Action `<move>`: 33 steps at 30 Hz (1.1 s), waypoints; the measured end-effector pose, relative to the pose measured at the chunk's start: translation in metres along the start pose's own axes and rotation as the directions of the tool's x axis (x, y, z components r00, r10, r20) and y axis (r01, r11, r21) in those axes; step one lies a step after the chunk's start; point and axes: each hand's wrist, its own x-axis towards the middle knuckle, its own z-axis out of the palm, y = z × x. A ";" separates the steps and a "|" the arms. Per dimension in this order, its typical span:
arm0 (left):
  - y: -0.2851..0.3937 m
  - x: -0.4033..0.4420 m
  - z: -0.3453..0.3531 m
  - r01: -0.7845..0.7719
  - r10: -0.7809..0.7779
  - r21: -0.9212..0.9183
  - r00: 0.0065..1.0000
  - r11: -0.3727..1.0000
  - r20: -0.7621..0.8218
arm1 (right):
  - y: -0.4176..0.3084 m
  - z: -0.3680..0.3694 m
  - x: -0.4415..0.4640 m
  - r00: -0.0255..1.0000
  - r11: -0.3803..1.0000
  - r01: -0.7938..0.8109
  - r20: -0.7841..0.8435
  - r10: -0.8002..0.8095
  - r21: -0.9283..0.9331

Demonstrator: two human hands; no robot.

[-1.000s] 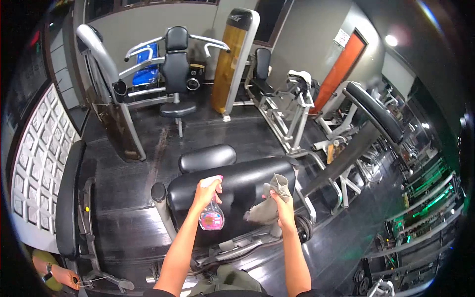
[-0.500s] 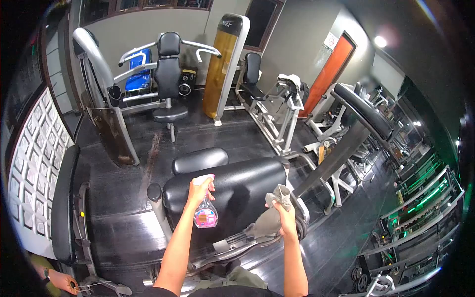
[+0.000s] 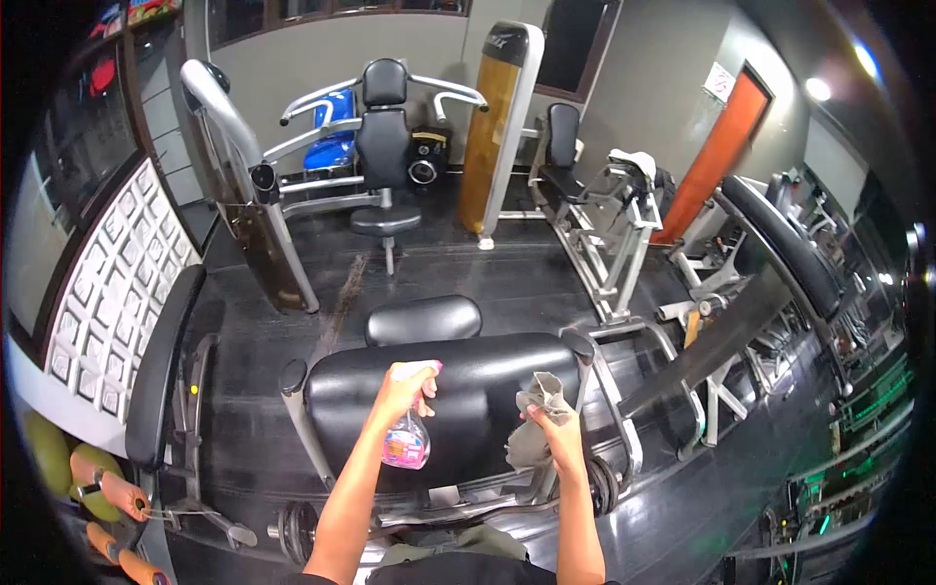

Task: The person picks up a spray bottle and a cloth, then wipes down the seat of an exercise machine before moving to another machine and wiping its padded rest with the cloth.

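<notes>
In the head view, my left hand (image 3: 402, 392) is closed round the neck of a spray bottle (image 3: 406, 444), which has a pink nozzle and a pink label. The bottle hangs in front of a black padded bench (image 3: 458, 390). To its right, my right hand (image 3: 552, 424) grips a grey-green cloth (image 3: 531, 444), bunched at the top and hanging loose below. Whether the cloth touches the pad, I cannot tell. A smaller black pad (image 3: 424, 320) lies just beyond the bench.
A curved barbell (image 3: 458, 512) with weight plates lies low in front of me. Another bench (image 3: 166, 370) stands at left, with another person's hand (image 3: 122, 495) near its foot. Gym machines (image 3: 385, 146) fill the back, and a padded machine arm (image 3: 790, 244) rises at right.
My view has turned a little left, so the machines sit further right. The bottle and cloth stay in my hands; the cloth now hangs more steeply and closer to the bench.
</notes>
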 end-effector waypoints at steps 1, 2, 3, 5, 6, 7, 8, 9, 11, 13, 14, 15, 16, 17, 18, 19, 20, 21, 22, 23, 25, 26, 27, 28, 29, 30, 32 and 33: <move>0.003 0.001 0.007 0.002 -0.001 0.004 1.000 1.000 -0.019 | 0.001 -0.004 0.011 1.000 1.000 -0.010 0.028 0.011 -0.019; 0.007 0.000 0.012 0.019 -0.018 0.021 0.999 1.000 -0.029 | 0.003 -0.006 0.021 0.998 0.999 -0.021 0.055 0.023 -0.037; 0.011 0.000 0.017 0.035 -0.033 0.038 0.999 0.999 -0.039 | 0.004 -0.007 0.031 0.997 0.998 0.014 0.076 -0.009 -0.056; 0.009 0.002 0.018 0.047 -0.044 0.056 0.998 0.997 -0.053 | 0.006 -0.007 0.051 0.991 0.990 0.088 0.109 -0.076 -0.108; 0.007 0.001 0.018 0.057 -0.054 0.066 0.997 0.996 -0.052 | 0.007 -0.005 0.060 0.980 0.972 0.168 0.133 -0.147 -0.166; 0.005 0.001 0.017 0.059 -0.055 0.069 0.996 0.996 -0.065 | 0.005 -0.002 0.069 0.982 0.947 0.168 0.130 -0.136 -0.274; 0.001 0.002 0.016 0.036 -0.032 0.063 0.997 0.997 -0.066 | 0.002 -0.001 0.074 0.981 0.948 0.167 0.142 -0.132 -0.270; -0.003 0.003 0.015 0.010 -0.006 0.056 0.998 0.998 -0.066 | -0.019 0.009 0.073 0.970 0.899 0.230 0.162 -0.181 -0.374; -0.008 0.005 0.014 0.004 -0.002 0.021 0.996 1.000 -0.086 | -0.031 0.023 0.081 0.958 0.812 0.274 0.218 -0.186 -0.515; -0.012 0.007 0.012 -0.001 0.000 -0.016 0.994 1.000 -0.107 | -0.022 0.034 0.093 0.908 0.732 0.409 0.320 -0.269 -0.544; -0.014 0.007 0.011 -0.004 0.001 -0.025 0.993 1.000 -0.119 | -0.019 0.043 0.096 0.866 0.658 0.498 0.360 -0.346 -0.565; -0.014 0.009 0.011 -0.008 0.004 -0.032 0.992 0.999 -0.128 | -0.013 0.051 0.101 0.853 0.583 0.522 0.387 -0.350 -0.622; -0.012 0.011 0.012 -0.013 0.008 -0.031 0.991 0.999 -0.136 | -0.006 0.059 0.105 0.839 0.503 0.543 0.413 -0.354 -0.673; -0.011 0.011 0.013 0.008 -0.015 -0.046 0.986 0.999 -0.167 | -0.001 0.066 0.108 0.828 0.465 0.560 0.440 -0.347 -0.686; -0.011 0.011 0.014 0.031 -0.043 -0.063 0.979 0.998 -0.197 | 0.001 0.072 0.107 0.827 0.467 0.562 0.445 -0.345 -0.682; -0.013 0.012 0.011 0.036 -0.044 -0.043 0.981 0.998 -0.191 | 0.003 0.077 0.105 0.791 0.465 0.611 0.482 -0.377 -0.640; -0.015 0.011 0.010 0.042 -0.051 -0.046 0.979 0.998 -0.197 | 0.005 0.078 0.102 0.755 0.463 0.655 0.515 -0.405 -0.597; -0.014 0.010 0.010 0.031 -0.042 -0.063 0.981 0.998 -0.189 | 0.007 0.076 0.098 0.734 0.470 0.679 0.531 -0.424 -0.564; -0.013 0.009 0.010 0.018 -0.032 -0.078 0.983 0.997 -0.179 | 0.007 0.070 0.096 0.737 0.474 0.676 0.532 -0.418 -0.564; -0.014 0.008 0.008 0.022 -0.036 -0.080 0.983 0.997 -0.179 | 0.005 0.060 0.095 0.705 0.488 0.703 0.594 -0.387 -0.517; -0.016 0.006 0.004 0.033 -0.058 -0.175 0.989 0.984 -0.137 | -0.007 0.042 0.099 0.656 0.490 0.732 0.683 -0.321 -0.473; -0.016 0.006 0.005 0.034 -0.059 -0.178 0.988 0.984 -0.140 | -0.009 0.039 0.106 0.654 0.490 0.733 0.685 -0.319 -0.472; -0.016 0.005 0.006 0.027 -0.052 -0.155 0.986 0.987 -0.157 | -0.011 0.036 0.112 0.698 0.496 0.697 0.648 -0.304 -0.518; -0.016 0.004 0.008 0.022 -0.045 -0.133 0.984 0.991 -0.174 | -0.013 0.037 0.118 0.740 0.501 0.657 0.608 -0.287 -0.563; -0.013 0.003 0.011 0.028 -0.053 -0.140 0.982 0.990 -0.182 | -0.014 0.043 0.124 0.784 0.497 0.612 0.554 -0.278 -0.615; -0.014 0.003 0.013 0.032 -0.059 -0.143 0.981 0.989 -0.184 | -0.012 0.049 0.128 0.785 0.499 0.610 0.556 -0.273 -0.616; -0.015 0.004 0.018 0.053 -0.079 -0.117 0.970 0.992 -0.229 | -0.008 0.063 0.133 0.773 0.497 0.627 0.555 -0.307 -0.600; -0.013 0.003 0.019 0.079 -0.115 -0.152 0.963 0.985 -0.245 | -0.012 0.068 0.128 0.764 0.499 0.633 0.580 -0.283 -0.591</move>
